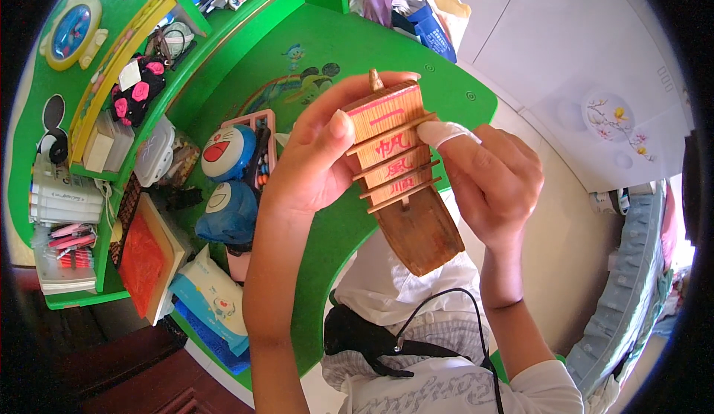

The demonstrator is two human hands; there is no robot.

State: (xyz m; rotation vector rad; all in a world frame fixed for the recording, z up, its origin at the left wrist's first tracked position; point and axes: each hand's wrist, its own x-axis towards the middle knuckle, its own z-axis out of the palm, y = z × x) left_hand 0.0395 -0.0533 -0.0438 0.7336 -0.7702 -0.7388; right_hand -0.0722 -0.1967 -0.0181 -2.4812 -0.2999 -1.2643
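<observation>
A small wooden model sailboat (394,157) is raised over the desk, its slatted sail painted with red characters and its brown hull (422,239) tilted toward me. My left hand (320,135) is closed around the sail's left side, with the thumb on its front edge and the other fingers partly behind it. A short mast tip (375,79) sticks out at the top. In my right hand (498,180), a white wipe (448,133) covers the index fingertip, which touches the sail's right edge near an upper slat. The remaining right fingers are curled in.
Below is a green desk (349,42) with a curved edge. Blue cartoon-faced items (227,153), a wipes pack (212,295) and a red-covered book (145,261) lie at left, beside a crowded shelf (111,87). A black cable (476,302) hangs in front of my shirt.
</observation>
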